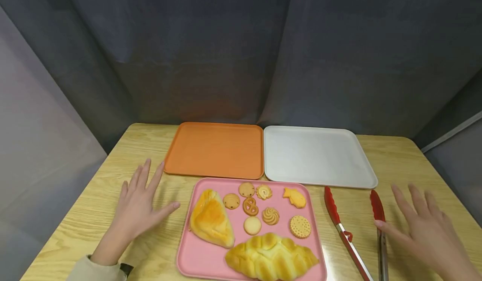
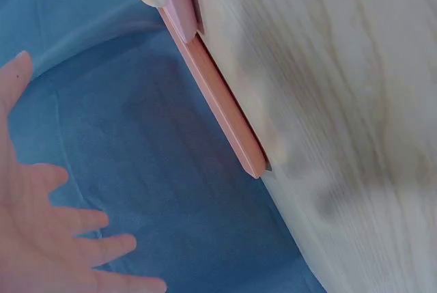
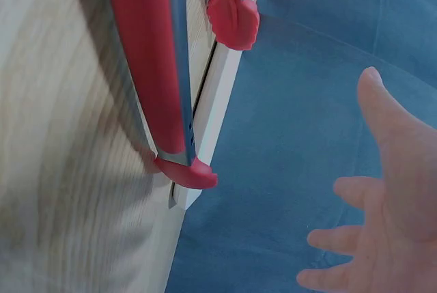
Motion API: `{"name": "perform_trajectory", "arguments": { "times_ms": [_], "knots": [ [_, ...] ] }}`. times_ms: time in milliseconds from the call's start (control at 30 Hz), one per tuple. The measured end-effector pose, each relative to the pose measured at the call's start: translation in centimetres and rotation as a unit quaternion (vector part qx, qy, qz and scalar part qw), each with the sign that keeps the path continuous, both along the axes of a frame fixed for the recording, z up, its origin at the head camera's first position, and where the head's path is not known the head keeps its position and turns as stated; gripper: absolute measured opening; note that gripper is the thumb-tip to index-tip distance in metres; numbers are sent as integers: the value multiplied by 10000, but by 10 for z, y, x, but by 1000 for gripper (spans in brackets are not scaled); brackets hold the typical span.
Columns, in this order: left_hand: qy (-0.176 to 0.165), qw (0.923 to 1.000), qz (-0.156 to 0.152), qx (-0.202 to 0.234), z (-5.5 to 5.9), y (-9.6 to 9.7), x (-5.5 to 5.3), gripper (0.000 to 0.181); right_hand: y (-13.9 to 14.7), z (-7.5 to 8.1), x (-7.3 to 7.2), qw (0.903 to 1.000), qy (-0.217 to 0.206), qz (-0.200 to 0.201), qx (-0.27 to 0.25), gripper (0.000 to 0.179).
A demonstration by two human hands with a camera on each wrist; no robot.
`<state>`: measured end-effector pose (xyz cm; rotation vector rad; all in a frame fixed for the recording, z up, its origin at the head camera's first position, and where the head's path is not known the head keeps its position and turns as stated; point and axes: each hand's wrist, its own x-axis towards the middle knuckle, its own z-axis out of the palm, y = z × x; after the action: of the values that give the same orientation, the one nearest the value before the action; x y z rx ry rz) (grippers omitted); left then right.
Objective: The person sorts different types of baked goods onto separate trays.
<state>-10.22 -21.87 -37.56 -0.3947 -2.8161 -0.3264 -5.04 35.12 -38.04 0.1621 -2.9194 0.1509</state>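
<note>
Between left grip (image 1: 140, 205) and right grip (image 1: 429, 233) lies the pink tray (image 1: 203, 260).

Bare left hand (image 1: 139, 207): back toward head camera, fingers straight, fanned, thumb spread inward; light beige fabric sleeve (image 1: 96, 269) near the wrist (image 1: 110, 245). Well apart, bare right hand (image 1: 429, 230): slightly blurred, fingers spread, thumb pointing inward.
</note>
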Motion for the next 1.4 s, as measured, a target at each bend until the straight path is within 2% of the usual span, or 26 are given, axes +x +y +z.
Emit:
{"name": "perform_trajectory", "arguments": {
  "times_ms": [133, 233, 367, 500, 600, 767, 833, 900, 967, 1100, 1233, 1333, 1400],
  "knots": [
    [-167, 9993, -147, 285, 2, 1, 8, 97, -1, -2, 6, 9993, -257, -81, -270, 92],
    [-431, 9969, -226, 622, 4, 3, 14, 95, -3, -1, 9, 9979, -467, -252, -378, 87],
    [-865, 9891, -344, 1137, 3, 7, 19, 87, -8, 3, 11, 9946, -753, -533, -469, 79],
    [-1294, 9772, -444, 1622, -1, 10, 22, 75, -10, 4, 14, 9871, -1284, -742, -610, 76],
    [-1762, 9605, -467, 2104, -4, 10, 23, 68, -11, 1, 13, 9745, -1971, -863, -636, 82],
    [-2432, 9293, -631, 2706, -10, 8, 25, 67, -11, -12, 12, 9463, -3018, -958, -660, 96],
    [-2637, 9200, -807, 2785, -13, 8, 25, 69, -12, -16, 12, 9375, -3258, -979, -737, 99],
    [-2825, 9118, -982, 2814, -17, 7, 26, 71, -13, -20, 12, 9329, -3383, -929, -818, 100],
    [-3062, 9005, -1106, 2884, -21, 7, 26, 74, -15, -22, 12, 9295, -3463, -896, -904, 99],
    [-3517, 8767, -1255, 3033, -25, 6, 28, 77, -22, -25, 12, 9379, -3298, -646, -862, 96],
    [-3918, 8516, -1320, 3222, -27, 7, 30, 76, -27, -26, 14, 9561, -2838, -340, -650, 99],
    [-4071, 8408, -1376, 3293, -28, 7, 31, 75, -31, -27, 13, 9582, -2792, -317, -536, 103],
    [-4164, 8335, -1425, 3340, -28, 8, 32, 75, -33, -28, 11, 9535, -2946, -418, -487, 107]
  ]
}}
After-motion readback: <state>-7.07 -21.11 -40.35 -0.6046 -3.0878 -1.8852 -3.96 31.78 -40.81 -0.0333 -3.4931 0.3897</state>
